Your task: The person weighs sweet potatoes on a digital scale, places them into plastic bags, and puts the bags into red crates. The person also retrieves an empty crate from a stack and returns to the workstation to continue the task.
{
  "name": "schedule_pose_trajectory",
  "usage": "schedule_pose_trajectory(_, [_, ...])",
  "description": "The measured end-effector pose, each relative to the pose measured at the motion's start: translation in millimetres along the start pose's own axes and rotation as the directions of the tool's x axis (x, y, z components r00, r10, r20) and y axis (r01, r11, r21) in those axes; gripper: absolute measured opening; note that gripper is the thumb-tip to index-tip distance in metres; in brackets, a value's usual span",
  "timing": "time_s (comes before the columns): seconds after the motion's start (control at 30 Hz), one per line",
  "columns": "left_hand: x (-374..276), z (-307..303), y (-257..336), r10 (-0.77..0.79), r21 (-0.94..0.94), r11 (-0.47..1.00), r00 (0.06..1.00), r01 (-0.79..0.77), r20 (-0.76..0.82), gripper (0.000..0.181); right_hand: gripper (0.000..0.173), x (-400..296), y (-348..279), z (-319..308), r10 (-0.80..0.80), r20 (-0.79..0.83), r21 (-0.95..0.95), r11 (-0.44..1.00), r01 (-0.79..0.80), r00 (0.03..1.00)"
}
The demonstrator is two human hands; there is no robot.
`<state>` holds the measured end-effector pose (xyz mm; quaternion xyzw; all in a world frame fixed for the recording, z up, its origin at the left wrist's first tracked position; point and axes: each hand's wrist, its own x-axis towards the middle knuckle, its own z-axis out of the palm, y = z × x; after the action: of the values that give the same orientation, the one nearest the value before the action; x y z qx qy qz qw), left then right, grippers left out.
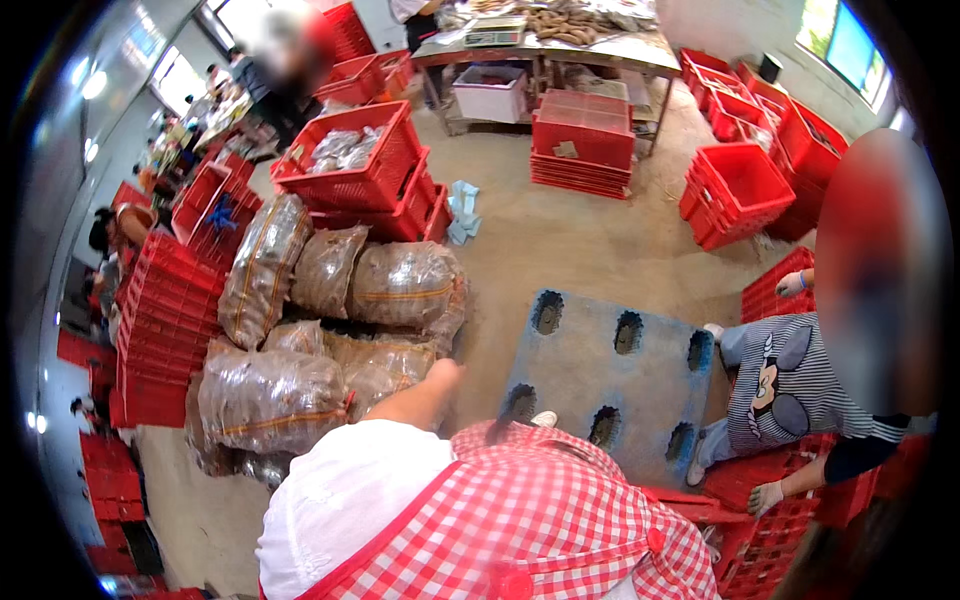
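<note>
Neither of my hands can be made out. A bare bent arm (420,397) comes out of a white sleeve (337,465) beside the red-and-white checked apron (480,525) at the bottom, and its far part is hidden. Before me, several stuffed sacks wrapped in clear plastic (274,390) lie heaped left of centre; the arm overlaps their right edge in the picture. To the right, a worn blue-grey plastic pallet (577,360) with dark oval holes lies flat on the floor. One light shoe (545,418) shows at the pallet's near edge.
A co-worker in a striped apron (780,375) with gloved hands is at the pallet's right, by red crates (739,487). Red crates holding silvery packs (360,184) stand behind the sacks. A tall red crate stack (165,322) rises at left. A worktable (547,49) bears a scale and brown produce.
</note>
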<state>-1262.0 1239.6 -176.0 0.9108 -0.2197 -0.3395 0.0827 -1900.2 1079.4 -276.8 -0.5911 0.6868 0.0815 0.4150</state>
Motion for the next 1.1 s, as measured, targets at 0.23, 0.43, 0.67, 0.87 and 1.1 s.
schedule_pose_trajectory(0.23, [1.0,78.2,-87.5,0.184,0.384,0.892,0.967,-0.239,0.173,0.035,0.045,72.1,-73.3,-67.4,-0.082,0.118,-0.182,0.978,0.103,0.990])
schedule_pose_trajectory(0.43, [-18.4,51.7,-61.4,-0.253,0.161,0.961,0.952,0.226,0.173,0.040,0.024,111.2,-202.2,-97.3,-0.195,-0.172,0.167,0.960,0.224,0.965])
schedule_pose_trajectory(0.67, [148.8,12.2,10.9,0.042,0.278,0.955,0.973,-0.107,0.229,0.036,0.042,183.9,-290.4,-109.2,-0.209,-0.003,-0.213,0.955,0.204,0.978])
schedule_pose_trajectory(0.87, [318.4,-77.7,95.7,0.211,0.210,0.942,0.948,-0.263,0.240,0.029,0.023,281.9,-301.3,-125.4,0.053,-0.135,0.264,0.964,-0.016,0.989])
schedule_pose_trajectory(1.1, [486.9,-221.7,348.9,0.314,0.261,0.924,0.944,-0.279,-0.101,0.034,0.033,323.5,-395.3,-196.4,0.076,-0.008,-0.105,0.992,-0.077,0.997])
